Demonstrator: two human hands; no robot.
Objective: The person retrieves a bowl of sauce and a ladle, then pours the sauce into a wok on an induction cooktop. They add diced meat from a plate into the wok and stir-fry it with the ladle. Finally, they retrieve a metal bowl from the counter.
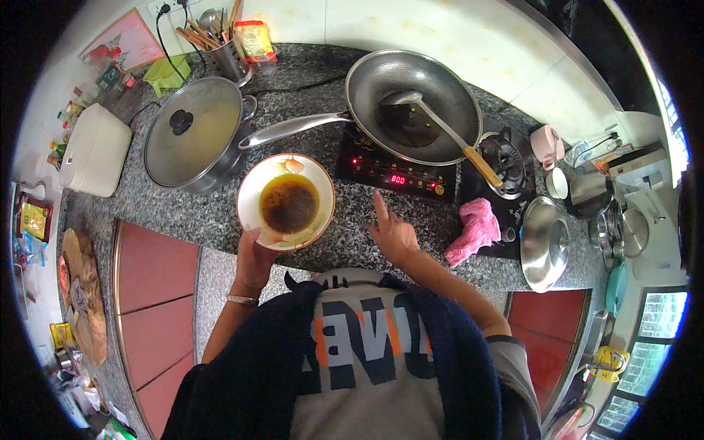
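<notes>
My left hand (257, 263) grips the near rim of a white patterned bowl (249, 190), which holds a pool of dark, oily liquid (290, 204). My right hand (393, 234) holds nothing; its index finger points at the induction cooker (379, 170), just short of its lit control panel. On that cooker sits a wok (363, 88) with a long metal handle (297, 128) reaching left. A spatula with a wooden handle end (482, 166) leans inside it, its metal blade over a little oil with small yellow bits.
A lidded pot (192, 137) stands left of the bowl. Right of the cooker are a gas burner (503, 165), a pink cloth (474, 231) and a metal lid (542, 247). A utensil holder (225, 59) is at the back wall, a beige container (98, 151) at far left.
</notes>
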